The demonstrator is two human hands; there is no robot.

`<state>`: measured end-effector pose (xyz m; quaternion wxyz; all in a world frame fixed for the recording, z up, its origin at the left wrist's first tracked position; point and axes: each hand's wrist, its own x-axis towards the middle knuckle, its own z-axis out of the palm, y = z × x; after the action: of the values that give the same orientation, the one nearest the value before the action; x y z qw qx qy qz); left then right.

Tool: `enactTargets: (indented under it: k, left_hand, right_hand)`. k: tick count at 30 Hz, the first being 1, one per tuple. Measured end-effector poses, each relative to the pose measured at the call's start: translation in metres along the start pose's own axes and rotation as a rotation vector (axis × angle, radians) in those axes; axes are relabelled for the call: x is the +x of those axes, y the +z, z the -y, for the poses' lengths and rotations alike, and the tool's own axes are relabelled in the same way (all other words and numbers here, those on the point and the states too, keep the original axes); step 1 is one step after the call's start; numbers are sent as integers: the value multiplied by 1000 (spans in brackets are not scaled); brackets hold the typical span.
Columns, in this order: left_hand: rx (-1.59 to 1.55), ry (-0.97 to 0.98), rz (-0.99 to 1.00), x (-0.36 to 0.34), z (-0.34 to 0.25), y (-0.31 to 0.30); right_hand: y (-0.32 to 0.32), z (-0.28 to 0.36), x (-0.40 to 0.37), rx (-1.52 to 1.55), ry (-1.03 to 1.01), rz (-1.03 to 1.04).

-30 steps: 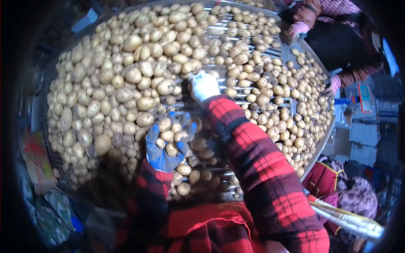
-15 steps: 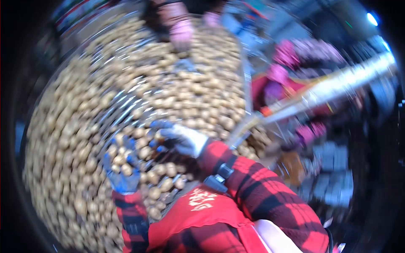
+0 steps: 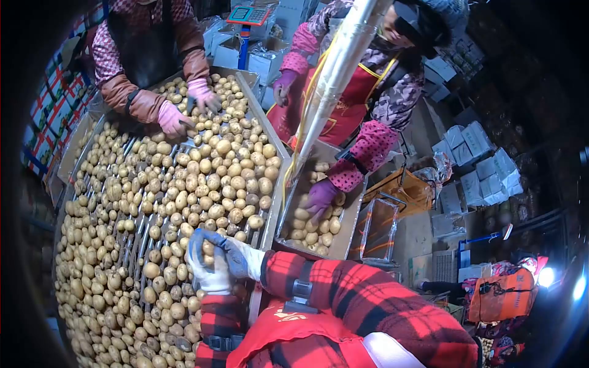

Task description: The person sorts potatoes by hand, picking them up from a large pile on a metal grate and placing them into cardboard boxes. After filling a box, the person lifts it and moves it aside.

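Potatoes (image 3: 184,184) cover the surface (image 3: 274,199). Gloved left hand (image 3: 208,275) and right hand (image 3: 243,257) cup some together. White apron writing (image 3: 288,314) is unreadable.

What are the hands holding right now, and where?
Left hand seems to cup a small tan potato in its palm; right hand touches it, grip hidden.

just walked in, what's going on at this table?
The camera wearer's left hand and right hand, both gloved, are close together at the near edge of a roller table covered in potatoes. It is unclear whether the fingers grip any. At the far end, another person's pink-gloved hand is on the potatoes. On the right, a third person's purple-gloved hand reaches into a box of potatoes beside the table.
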<state>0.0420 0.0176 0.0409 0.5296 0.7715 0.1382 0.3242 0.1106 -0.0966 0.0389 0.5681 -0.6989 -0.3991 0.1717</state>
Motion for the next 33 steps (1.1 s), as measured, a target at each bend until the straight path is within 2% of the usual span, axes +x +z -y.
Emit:
enactTargets:
  k: [2, 3, 4, 5, 6, 7, 8, 11, 13, 14, 15, 16, 17, 18, 19, 20, 22, 24, 25, 27, 28, 29, 30, 33]
  left_hand:
    - [122, 64, 55, -2, -10, 3]
    - [200, 104, 80, 0, -15, 1]
    - [276, 146, 105, 2, -26, -2]
    - [345, 194, 127, 5, -32, 0]
    - [356, 179, 148, 5, -25, 0]
    - [557, 209, 200, 7, -33, -2]
    - [590, 200, 198, 9, -39, -1]
    - [625, 122, 210, 11, -47, 5]
    - [547, 28, 179, 12, -52, 11]
    - [517, -49, 225, 13, -56, 11]
    - [415, -82, 225, 13, -41, 11]
    - [201, -25, 191, 15, -30, 16]
    - [73, -11, 159, 13, -19, 18]
    - [-21, -93, 75, 9, -39, 19]
    - [-170, -134, 25, 20, -53, 42]
    - [-179, -173, 49, 25, -46, 34]
    - [-249, -215, 114, 34, -30, 27]
    - [-343, -337, 106, 44, -39, 36]
    - [-413, -367, 124, 48, -42, 40]
    - [-455, -454, 136, 50, -53, 41]
    - [-513, -412, 155, 50, -59, 43]
    - [-339, -214, 252, 50, -62, 43]
    - [-343, -358, 199, 56, -69, 51]
    - [-400, -521, 147, 62, -90, 79]
  right_hand:
    - [5, -18, -2, 217, 82, 1]
    - [9, -24, 1, 683, 313, 63]
    - [12, -26, 6, 1130, 583, 15]
    - [9, -16, 18, 1890, 1055, 18]
    - [14, -18, 20, 1909, 937, 61]
    - [-4, 14, 17, 1872, 938, 53]
    - [-6, 15, 8, 1232, 481, -90]
    - [-4, 20, 4, 1359, 623, -134]
    - [8, -14, 21, 2006, 920, 147]
    - [11, -24, 17, 1961, 799, 109]
    - [3, -10, 17, 1686, 749, -51]
    - [-8, -5, 13, 1455, 601, -95]
    - [-25, -5, 7, 1084, 375, -139]
    - [-27, 5, -2, 887, 261, -148]
    - [-31, 6, -2, 843, 235, -179]
    - [-14, -12, 2, 1280, 298, -229]
    - [-37, -25, 4, 1974, 565, -66]
    - [-47, -19, 1, 1701, 507, -138]
    - [-62, -12, 1, 2018, 562, -66]
    - [-68, -15, -2, 1947, 601, -105]
    - [-74, -17, -4, 1903, 605, -147]
    - [-75, -27, -10, 1987, 595, -196]
    - [-83, -29, -16, 1978, 540, -161]
    - [-125, -34, -47, 1934, 432, -170]
